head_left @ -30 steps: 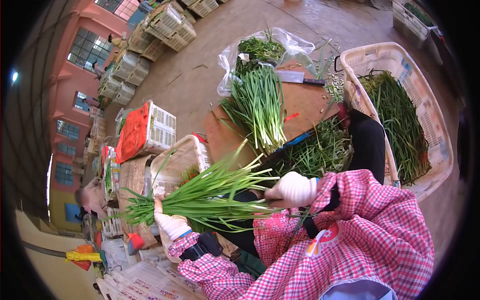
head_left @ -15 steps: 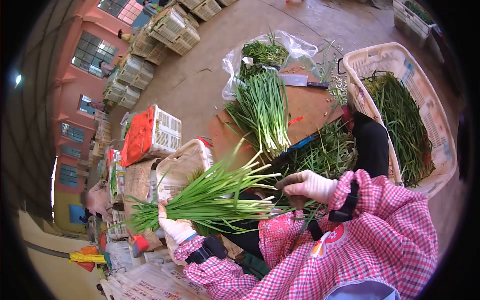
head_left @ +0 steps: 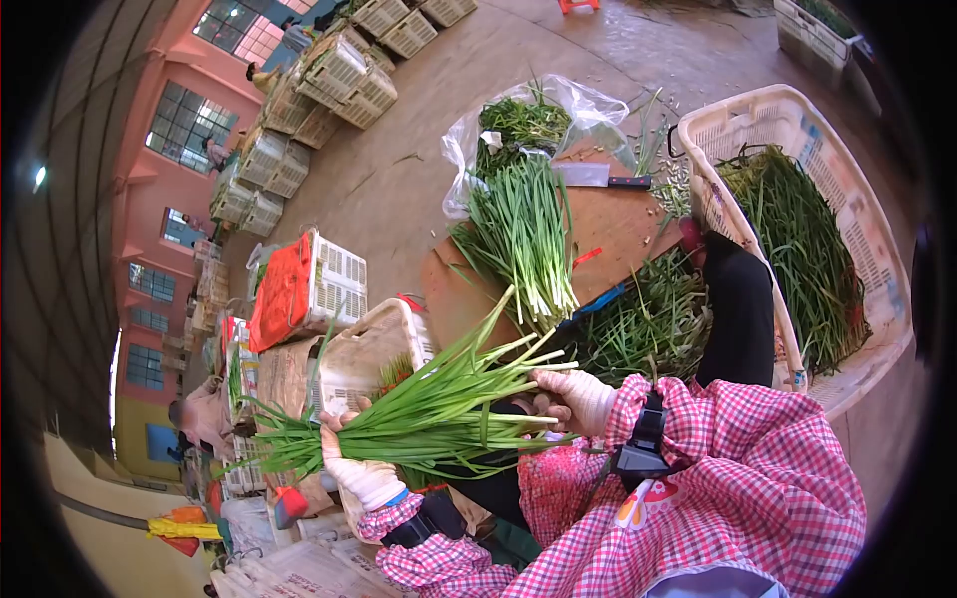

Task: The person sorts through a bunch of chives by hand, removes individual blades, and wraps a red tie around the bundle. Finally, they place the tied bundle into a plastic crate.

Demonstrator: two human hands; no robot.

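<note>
A loose bunch of green stalks (head_left: 439, 404) lies across my lap, pale ends toward the right. Around its leafy part at the left, my left hand (head_left: 344, 453) is closed. At the pale ends is my right hand (head_left: 573, 399), its fingers bent against the stalk tips. Beyond them a neater pile of stalks (head_left: 518, 239) rests on a brown board (head_left: 623, 224). A cleaver with a dark handle (head_left: 628, 182) lies on that board, beside a clear plastic bag (head_left: 459, 149) of greens.
On the right stands a large white basket (head_left: 867, 234) holding long greens. Loose leaves (head_left: 648, 319) lie below the board. At the left are an empty-looking crate (head_left: 364, 344), a crate with red cloth (head_left: 282, 294) and stacked crates (head_left: 349, 75). A person in pink (head_left: 204, 414) is at the far left.
My right hand has moved left and down onto the pale stalk ends. My left hand still holds the bunch. The view has shifted slightly.
</note>
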